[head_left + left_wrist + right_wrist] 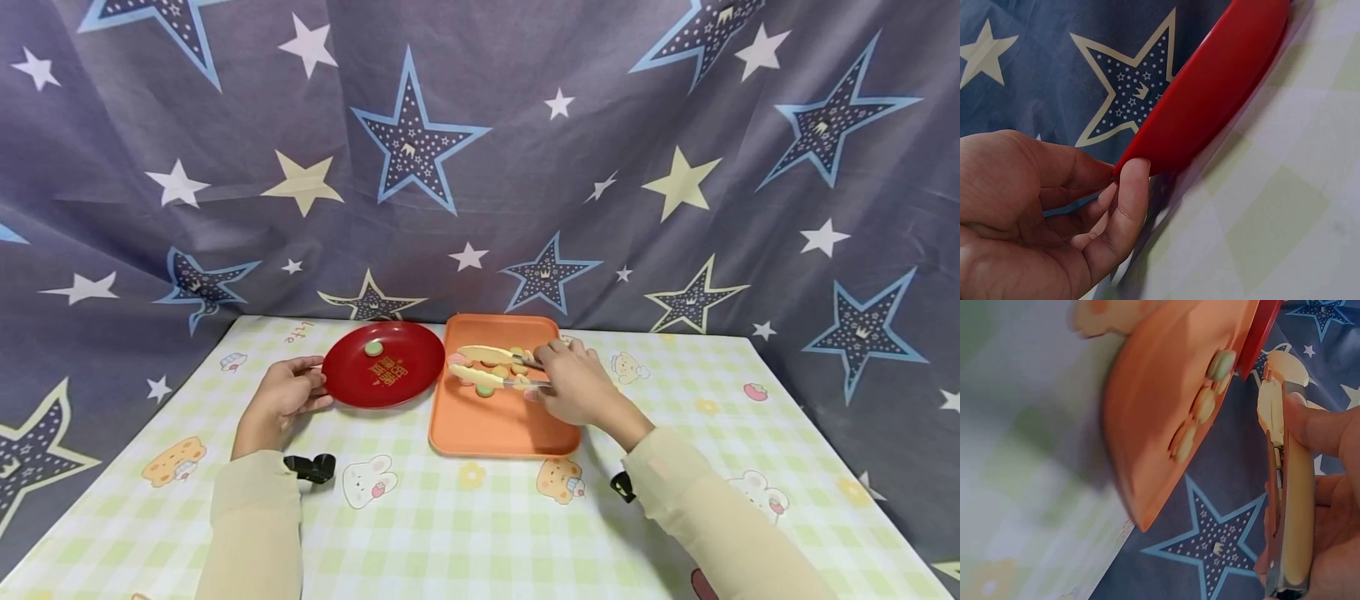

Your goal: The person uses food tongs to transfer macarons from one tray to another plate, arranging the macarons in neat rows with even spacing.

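My left hand [283,393] is at the left rim of a round red plate [348,379] with gold characters, its fingers pinching the edge in the left wrist view. On that plate lies one small green round piece [373,347]. My right hand [579,382] grips a pair of tongs [1297,512] with cream tips and metal-edged handles. The tong arms [480,377] are spread apart over an orange tray [502,433]. Several small round pieces, green, yellow-orange and pink, sit on the tray beneath the tongs, partly hidden by them; a green one [1220,365] shows in the right wrist view.
The plate stands directly left of the tray, their edges close together. Both are near the back edge of a table with a green-checked cartoon cloth [420,533]. Behind it hangs a dark star-patterned curtain [517,167].
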`<state>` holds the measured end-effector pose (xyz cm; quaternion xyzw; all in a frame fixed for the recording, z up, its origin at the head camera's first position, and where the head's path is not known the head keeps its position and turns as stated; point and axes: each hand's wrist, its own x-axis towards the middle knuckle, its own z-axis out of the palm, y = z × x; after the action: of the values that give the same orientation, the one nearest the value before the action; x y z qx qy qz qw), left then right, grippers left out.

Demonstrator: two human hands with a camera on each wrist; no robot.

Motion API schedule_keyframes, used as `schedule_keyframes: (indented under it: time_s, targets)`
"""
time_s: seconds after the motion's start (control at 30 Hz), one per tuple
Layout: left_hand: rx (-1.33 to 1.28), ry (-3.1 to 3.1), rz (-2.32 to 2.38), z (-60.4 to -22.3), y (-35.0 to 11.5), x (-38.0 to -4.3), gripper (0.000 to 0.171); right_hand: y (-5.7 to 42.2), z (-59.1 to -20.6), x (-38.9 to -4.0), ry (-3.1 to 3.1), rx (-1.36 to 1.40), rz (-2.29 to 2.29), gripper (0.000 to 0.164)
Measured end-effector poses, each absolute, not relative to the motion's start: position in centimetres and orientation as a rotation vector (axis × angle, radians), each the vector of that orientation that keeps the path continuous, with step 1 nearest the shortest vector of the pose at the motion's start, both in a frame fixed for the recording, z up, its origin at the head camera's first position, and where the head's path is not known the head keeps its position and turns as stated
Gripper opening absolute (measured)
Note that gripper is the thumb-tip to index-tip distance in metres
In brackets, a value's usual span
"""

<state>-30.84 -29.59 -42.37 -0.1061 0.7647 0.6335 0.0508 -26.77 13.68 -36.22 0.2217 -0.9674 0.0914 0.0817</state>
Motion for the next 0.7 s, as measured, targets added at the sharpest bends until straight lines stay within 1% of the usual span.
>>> schedule_keyframes:
  time_s: [0.23,0.5,0.7]
  targets:
    - [-0.313,2.326,1.929,-42.4,-29.7,-31.0,0.054,11.3,-35.5,-27.6,-2.912,0.679,0.216,0.046]
    - [-0.317,2.316,1.931,-42.2,-29.7,-30.8,0.054,8.7,-35.1,-28.7,-2.941,0.690,0.140,0.036]
    - [-0.341,2.313,1.932,-42.2,-29.6,-30.8,0.054,7.0,-35.0,-29.5,-2.978,0.691,0.078,0.036]
